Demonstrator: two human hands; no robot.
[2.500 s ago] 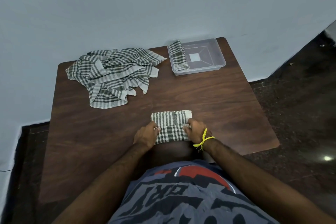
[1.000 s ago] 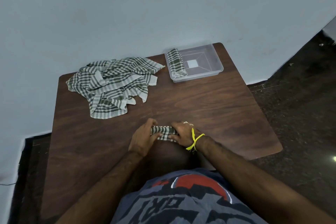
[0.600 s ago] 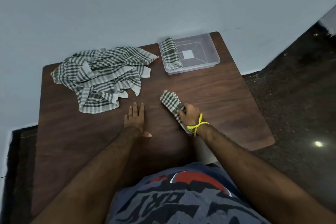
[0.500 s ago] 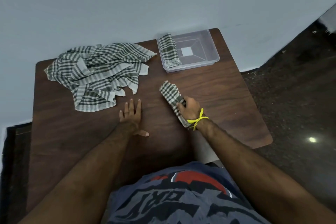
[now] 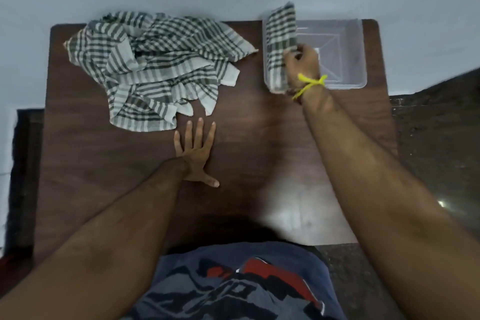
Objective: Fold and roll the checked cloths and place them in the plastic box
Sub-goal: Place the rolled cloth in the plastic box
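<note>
rolled cloth moved over plastic box | lengthwise front-to-back | right hand grip pinching

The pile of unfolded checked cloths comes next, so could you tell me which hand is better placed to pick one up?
Left. The left hand lies flat and free on the table just below the cloth pile, while the right hand grips a rolled cloth at the plastic box.

head view looks steeply down, seemingly close.
</note>
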